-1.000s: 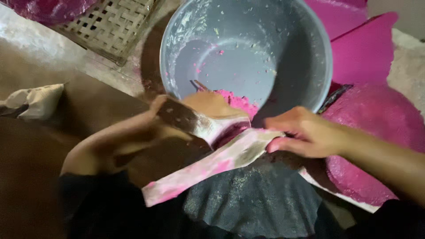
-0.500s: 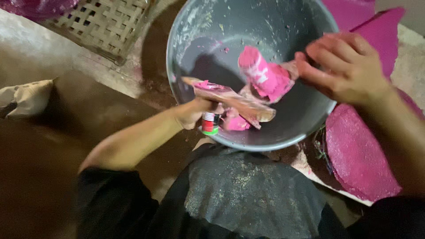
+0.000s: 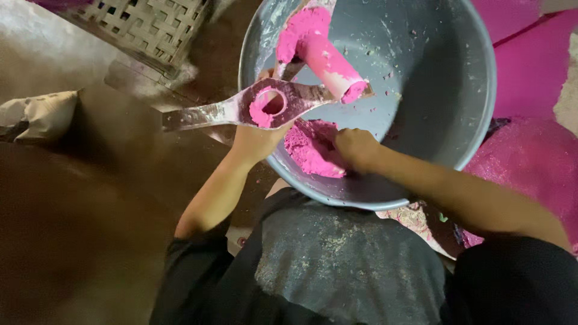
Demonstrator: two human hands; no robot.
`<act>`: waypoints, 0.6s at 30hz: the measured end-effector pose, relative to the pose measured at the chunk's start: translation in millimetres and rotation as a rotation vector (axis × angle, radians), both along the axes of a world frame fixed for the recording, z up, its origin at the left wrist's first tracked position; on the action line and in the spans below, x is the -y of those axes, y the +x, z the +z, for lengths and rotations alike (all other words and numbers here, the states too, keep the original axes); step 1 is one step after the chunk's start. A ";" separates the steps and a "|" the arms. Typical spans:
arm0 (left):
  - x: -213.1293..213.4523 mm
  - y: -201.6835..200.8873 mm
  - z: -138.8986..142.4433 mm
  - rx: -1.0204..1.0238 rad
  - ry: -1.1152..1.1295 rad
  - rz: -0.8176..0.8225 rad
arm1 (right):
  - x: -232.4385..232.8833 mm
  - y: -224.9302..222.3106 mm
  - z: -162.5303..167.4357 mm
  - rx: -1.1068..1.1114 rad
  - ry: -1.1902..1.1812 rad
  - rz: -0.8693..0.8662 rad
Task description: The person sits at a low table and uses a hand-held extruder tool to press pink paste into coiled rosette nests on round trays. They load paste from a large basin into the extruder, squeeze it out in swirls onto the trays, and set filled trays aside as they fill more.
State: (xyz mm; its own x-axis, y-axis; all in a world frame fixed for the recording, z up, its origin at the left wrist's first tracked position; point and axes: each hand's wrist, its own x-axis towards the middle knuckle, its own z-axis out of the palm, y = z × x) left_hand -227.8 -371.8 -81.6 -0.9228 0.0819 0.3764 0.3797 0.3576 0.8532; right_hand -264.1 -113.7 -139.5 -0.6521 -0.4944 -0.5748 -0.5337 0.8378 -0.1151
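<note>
The left hand (image 3: 256,141) grips a flat wooden mould (image 3: 241,108) from underneath, fingers closed around its middle. The mould is a long paddle with a round hole, and pink paste sits in and around that hole. It lies nearly level across the near-left rim of a large grey basin (image 3: 469,78), with its handle pointing left, past the rim. A thick pink cylinder of paste (image 3: 322,51) rests on the mould's right end and slants up towards the far left of the basin.

The right hand (image 3: 355,147) is inside the basin, pressed down into a heap of pink paste (image 3: 310,147) at the near wall. Its fingers are buried in the paste, so it cannot be told whether they are curled or spread.

The basin's inner wall is smeared with pale residue and pink specks. It stands just beyond the person's dark, dusty lap (image 3: 337,259). To the right lie pink sheets (image 3: 530,72) and a pink speckled mound (image 3: 536,168). At far left sits a woven basket (image 3: 144,24), and a pale cloth bundle (image 3: 39,114) lies at the left edge.
</note>
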 end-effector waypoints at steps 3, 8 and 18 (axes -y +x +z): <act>-5.7 -1.8 4.1 0.010 0.079 0.046 | -13.6 0.4 -3.5 -0.021 -0.005 0.074; -11.5 2.1 6.9 0.005 0.116 0.104 | -52.3 -22.8 57.7 0.057 -0.051 -0.136; -11.6 2.1 10.8 -0.061 0.196 0.057 | -23.5 0.7 52.2 0.148 0.169 0.019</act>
State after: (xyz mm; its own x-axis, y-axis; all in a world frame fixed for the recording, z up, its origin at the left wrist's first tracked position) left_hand -225.7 -360.2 -70.8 -0.8991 -0.0504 0.4348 0.4162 0.2093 0.8849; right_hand -263.4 -90.2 -87.3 -0.5457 -0.3945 -0.7393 -0.5374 0.8417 -0.0525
